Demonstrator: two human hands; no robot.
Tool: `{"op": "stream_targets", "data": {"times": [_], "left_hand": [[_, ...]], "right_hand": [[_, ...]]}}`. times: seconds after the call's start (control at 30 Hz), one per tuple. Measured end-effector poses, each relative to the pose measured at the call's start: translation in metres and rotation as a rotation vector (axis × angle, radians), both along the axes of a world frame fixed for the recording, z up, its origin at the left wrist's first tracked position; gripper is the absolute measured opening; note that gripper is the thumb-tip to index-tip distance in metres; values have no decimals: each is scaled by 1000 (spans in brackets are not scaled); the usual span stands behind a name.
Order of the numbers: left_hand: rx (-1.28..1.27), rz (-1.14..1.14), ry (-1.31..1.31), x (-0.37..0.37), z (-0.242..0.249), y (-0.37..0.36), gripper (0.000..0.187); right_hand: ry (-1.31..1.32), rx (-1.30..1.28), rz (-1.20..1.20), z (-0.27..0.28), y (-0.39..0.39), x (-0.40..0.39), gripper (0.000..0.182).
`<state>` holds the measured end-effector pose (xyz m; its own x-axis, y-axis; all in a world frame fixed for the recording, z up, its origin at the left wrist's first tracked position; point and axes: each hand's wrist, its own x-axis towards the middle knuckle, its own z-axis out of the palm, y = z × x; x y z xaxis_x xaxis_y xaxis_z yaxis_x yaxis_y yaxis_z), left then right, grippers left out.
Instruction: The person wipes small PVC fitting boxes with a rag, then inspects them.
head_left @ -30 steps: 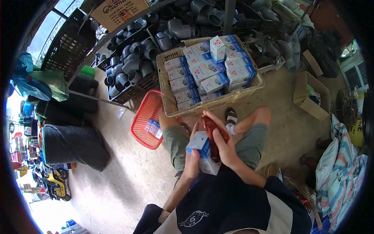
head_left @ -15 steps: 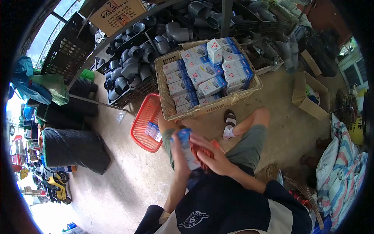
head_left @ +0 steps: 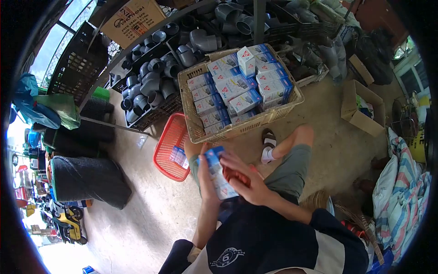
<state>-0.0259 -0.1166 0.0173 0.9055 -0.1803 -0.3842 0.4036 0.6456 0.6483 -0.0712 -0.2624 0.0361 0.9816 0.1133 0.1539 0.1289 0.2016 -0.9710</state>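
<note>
A concrete floor (head_left: 150,205) supports the work area. On it, a tan plastic crate (head_left: 239,130) sits ahead of the seated person, packed with blue-and-white cartons (head_left: 235,87); to its left are black crates of grey pipe elbows (head_left: 153,82). A red plastic basket (head_left: 160,155) is located just beside the tan crate, near the left knee, and contains small blue-and-white packs (head_left: 179,156). One upright carton (head_left: 246,62) stands on end on top of the packed load. Caution: a knock to the tan crate could topple this unit, as nothing visible braces its upper part. The left hand (head_left: 207,180) grips the held carton (head_left: 223,188) along its left side, above the lap, with the blue end directed away from the torso. The right hand (head_left: 258,185) clasps a red cloth (head_left: 235,177) and presses it to the carton's right side; its fingers are blurred. Probable faults: excessive pressure between the two palms could dent the cardboard; rubbing with a damp or gritty cloth could scuff the print, though moisture and grit cannot be determined; a loose fold could catch a flap; and a slack left grip could let the carton slide downward into the lap.
</note>
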Motion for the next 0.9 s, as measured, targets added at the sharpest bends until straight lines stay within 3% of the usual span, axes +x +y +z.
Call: {"op": "stream_targets", "data": {"times": [0.07, 0.1, 0.2, 0.27, 0.37, 0.47, 0.5, 0.6, 0.67, 0.73, 0.8, 0.83, 0.9], "left_hand": [[87, 12, -61, -2, 4, -1, 61], [130, 19, -66, -8, 16, -13, 61], [269, -136, -92, -22, 28, -26, 62], [435, -195, -156, -26, 45, -31, 65], [465, -96, -251, -20, 38, -29, 66], [256, 43, -190, -9, 47, -25, 63], [345, -47, -242, -9, 34, -16, 63], [509, -102, -258, -7, 20, -6, 63], [389, -133, -211, -14, 25, -6, 66], [148, -146, -179, -20, 27, -8, 68], [304, -201, -188, -26, 23, -9, 70], [376, -218, -226, -28, 22, -11, 70], [479, -276, -369, -30, 17, -17, 72]], "right_hand": [[-130, -275, 16, 7, -10, -4, 54], [-151, -255, 31, 2, -14, 4, 53], [107, 147, -248, 6, -8, 19, 49], [270, 309, -228, 6, -12, 21, 46], [585, 568, -171, -3, -15, 13, 47], [891, 696, 5, -7, -17, -14, 47], [874, 582, 8, -15, -21, -21, 46], [712, 580, -44, 1, -16, -13, 48], [484, 411, -43, 3, -11, -9, 51], [228, 148, -81, 5, -4, -4, 55], [-38, -204, -149, 8, 3, -7, 59], [-113, -255, -161, 8, 1, -2, 57], [25, -25, -237, 7, -1, 11, 56]]}}
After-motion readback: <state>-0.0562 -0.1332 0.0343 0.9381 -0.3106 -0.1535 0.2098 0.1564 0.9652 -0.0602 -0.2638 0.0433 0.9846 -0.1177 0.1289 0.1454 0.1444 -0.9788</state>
